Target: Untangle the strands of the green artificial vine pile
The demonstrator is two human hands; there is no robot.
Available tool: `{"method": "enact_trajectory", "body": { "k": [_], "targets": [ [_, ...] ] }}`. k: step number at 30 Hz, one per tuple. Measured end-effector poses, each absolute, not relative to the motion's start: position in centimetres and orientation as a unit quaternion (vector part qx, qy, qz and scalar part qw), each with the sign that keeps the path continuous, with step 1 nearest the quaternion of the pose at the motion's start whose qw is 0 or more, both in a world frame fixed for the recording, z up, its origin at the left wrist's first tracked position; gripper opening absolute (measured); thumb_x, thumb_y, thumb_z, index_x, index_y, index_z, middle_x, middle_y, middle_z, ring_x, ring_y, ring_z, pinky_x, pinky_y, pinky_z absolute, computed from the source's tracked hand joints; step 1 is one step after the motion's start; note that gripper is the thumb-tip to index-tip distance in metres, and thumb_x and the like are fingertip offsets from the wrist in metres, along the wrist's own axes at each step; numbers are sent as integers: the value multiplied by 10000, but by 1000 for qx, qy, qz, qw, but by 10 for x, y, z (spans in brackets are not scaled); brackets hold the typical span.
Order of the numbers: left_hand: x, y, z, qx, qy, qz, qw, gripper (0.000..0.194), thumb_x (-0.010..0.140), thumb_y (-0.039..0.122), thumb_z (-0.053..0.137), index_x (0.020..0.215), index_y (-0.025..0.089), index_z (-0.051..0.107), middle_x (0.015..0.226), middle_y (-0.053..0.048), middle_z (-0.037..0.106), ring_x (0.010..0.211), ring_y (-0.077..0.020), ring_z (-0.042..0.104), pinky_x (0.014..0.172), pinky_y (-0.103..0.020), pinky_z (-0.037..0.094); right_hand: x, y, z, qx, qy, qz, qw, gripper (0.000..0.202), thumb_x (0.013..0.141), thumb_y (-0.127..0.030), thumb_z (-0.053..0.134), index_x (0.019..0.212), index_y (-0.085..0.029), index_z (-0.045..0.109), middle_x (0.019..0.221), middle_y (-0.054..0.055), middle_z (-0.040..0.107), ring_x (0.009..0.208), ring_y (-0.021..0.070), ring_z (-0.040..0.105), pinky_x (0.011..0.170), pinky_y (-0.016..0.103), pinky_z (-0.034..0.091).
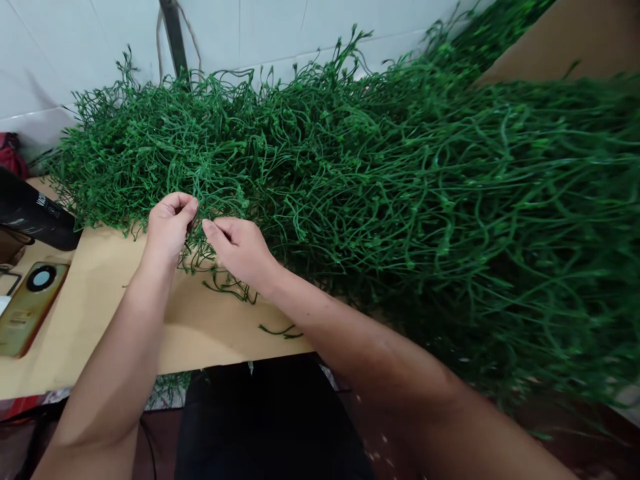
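A large tangled heap of thin green plastic stems (320,153) with small budded tips spreads across the table. At its near left edge, my left hand (173,217) is closed, thumb and forefinger pinched together on a green stem. Just to its right, my right hand (237,243) is also closed in a pinch, its thumb tip close to the left fingers. Green strands show between and below the two hands; the pinched parts are mostly hidden by the fingers. A few loose stems (230,288) lie on the tan board below my hands, and a short loose piece (281,331) lies nearer its front edge.
The tan board (110,267) covers the tabletop. On the left are a black cylinder (35,210) with white lettering and a phone (33,310) with a round camera. A brown cardboard sheet (575,43) stands at the back right. Behind is a white tiled wall (270,30).
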State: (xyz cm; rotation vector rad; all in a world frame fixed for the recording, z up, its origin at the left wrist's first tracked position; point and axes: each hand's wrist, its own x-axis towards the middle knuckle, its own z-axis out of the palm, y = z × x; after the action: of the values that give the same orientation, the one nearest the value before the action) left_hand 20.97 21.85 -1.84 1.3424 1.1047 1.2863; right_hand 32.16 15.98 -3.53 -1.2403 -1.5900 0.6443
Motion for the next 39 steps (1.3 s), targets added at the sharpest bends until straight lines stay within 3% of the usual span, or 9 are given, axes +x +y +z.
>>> {"method": "enact_trajectory", "body": {
  "k": [7,11,14,19,22,26,33,39],
  "targets": [
    [219,219,-17,519,498,542,434,206,729,31,534,572,158,495,449,74,412,389,-37,337,386,-175,253,321,156,-34,-499,-716,144,467,407,876,-265,399,514,-183,233,509,-41,277,514,64,250,554,254,223],
    [192,238,-18,411,578,601,369,243,780,39,464,585,179,427,446,84,348,382,-45,324,390,-184,278,307,137,-43,-353,-828,65,431,327,822,-239,436,514,-176,345,515,-27,351,528,81,280,538,252,244],
    [174,242,-16,414,559,597,400,223,796,73,471,601,176,441,449,73,398,386,-53,371,388,-188,295,301,134,-48,-264,-869,47,415,287,822,-209,438,539,-172,413,539,-24,399,539,81,313,546,240,286],
    [183,227,-8,504,471,525,498,151,733,97,583,611,151,511,496,56,474,417,-49,474,423,-165,360,330,160,-42,-427,-759,45,490,343,873,-290,414,550,-177,387,578,-12,370,573,89,362,579,250,336],
    [187,224,-9,511,465,502,520,147,698,144,649,614,147,529,523,48,502,446,-52,505,439,-157,384,352,168,-36,-506,-690,-34,517,229,843,-355,479,737,-156,516,788,61,469,805,168,466,769,346,404],
    [183,226,-14,502,466,519,512,191,658,214,707,632,156,527,533,55,499,462,-52,506,444,-159,390,358,166,-34,-546,-651,-68,522,298,858,-414,460,973,-147,526,1025,132,454,1069,276,413,926,495,350],
    [201,217,-18,570,426,468,525,216,616,259,749,641,146,567,566,37,541,504,-51,483,494,-168,391,339,172,-47,-519,-715,-12,469,289,854,-418,464,976,-161,513,975,111,542,950,226,466,840,393,409],
    [209,214,-23,605,389,446,533,243,668,314,719,609,155,545,502,53,436,452,-42,358,439,-177,292,342,176,-47,-550,-718,84,418,197,887,-249,400,702,-186,426,695,23,479,685,145,403,679,289,330]
  ]
}}
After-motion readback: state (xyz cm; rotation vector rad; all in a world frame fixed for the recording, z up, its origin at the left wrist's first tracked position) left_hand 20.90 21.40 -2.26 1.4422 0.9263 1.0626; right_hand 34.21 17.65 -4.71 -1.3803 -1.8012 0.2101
